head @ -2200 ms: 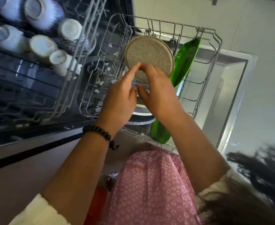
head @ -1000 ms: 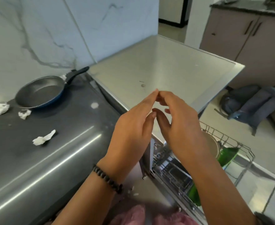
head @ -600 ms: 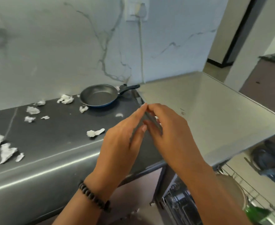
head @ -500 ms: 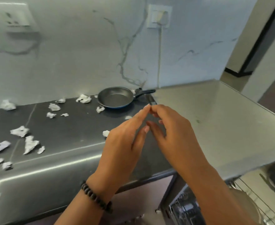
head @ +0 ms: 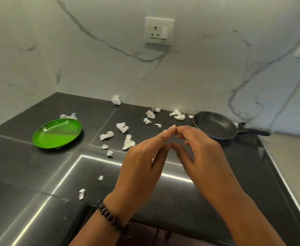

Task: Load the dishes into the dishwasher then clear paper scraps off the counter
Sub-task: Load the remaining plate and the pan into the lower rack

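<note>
While turned away from the dishwasher rack seen a couple of seconds back, head view swung left along the dark surface (head: 30, 167). Left hand (head: 142, 164) and right hand (head: 198, 157) stayed raised together over the front edge, fingertips touching each other, fingers straight-ish and relaxed, holding nothing visible. Newly in view: green plate (head: 57, 134) lying flat at the left of the surface, well apart from both hands. Frying pan (head: 214, 127) sat at the right near the wall, handle pointing right. Paper scraps (head: 126, 142) lay scattered between plate and pan, a few more near the front edge. Dishwasher out of frame. Judged: loading not finished, since plate and pan remained on the surface; scraps untouched. Likely next: reach left for the plate, or right for the pan.
</note>
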